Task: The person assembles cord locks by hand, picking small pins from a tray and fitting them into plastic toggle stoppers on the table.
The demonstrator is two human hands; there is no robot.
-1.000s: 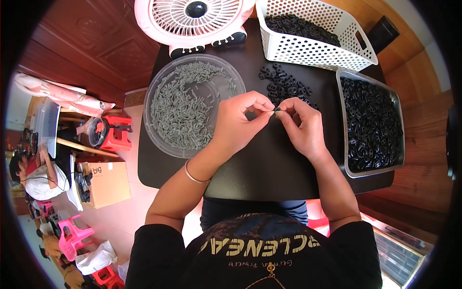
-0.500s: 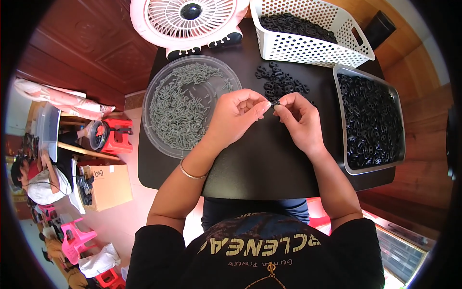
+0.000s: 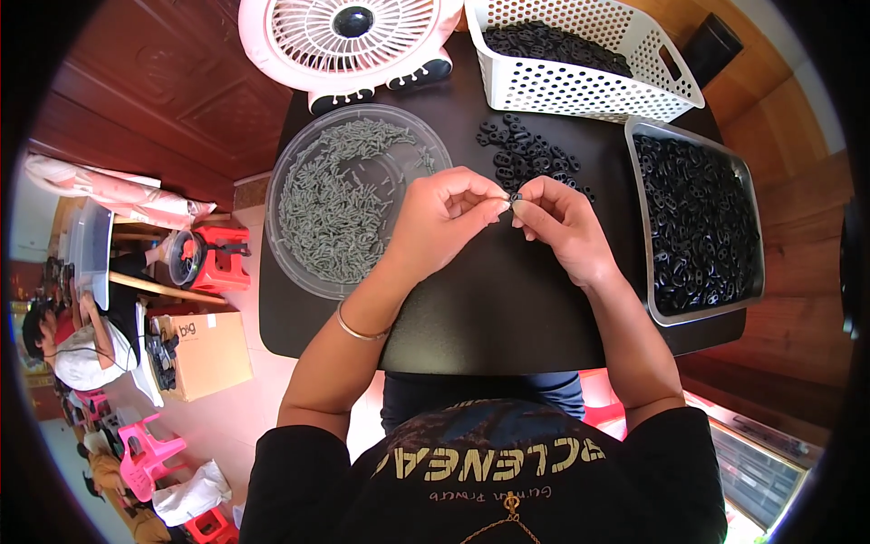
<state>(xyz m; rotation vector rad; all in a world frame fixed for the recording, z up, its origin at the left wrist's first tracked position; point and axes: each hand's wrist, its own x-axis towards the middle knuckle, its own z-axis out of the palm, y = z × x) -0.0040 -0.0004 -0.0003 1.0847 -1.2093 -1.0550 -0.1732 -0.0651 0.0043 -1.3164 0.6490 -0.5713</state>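
My left hand and my right hand meet over the middle of the table, fingertips pinched and almost touching. Between them is a small black plastic part, gripped by my right thumb and forefinger. The left fingertips press up against it; whatever small thing they hold is hidden. Beyond the hands lies a loose pile of black plastic parts. Left of my left hand stands a round clear tub of small grey-green rod-like pieces. To the right, a metal tray holds many glossy black parts.
A white perforated basket with more black parts stands at the back right of the dark table, beside a black cylinder. A pink fan stands at the back left. Another person sits far left near a cardboard box.
My hands stay pinched together in nearly the same place. The black part now shows a little more between the fingertips, and my right hand has turned slightly. The view has shifted a little.
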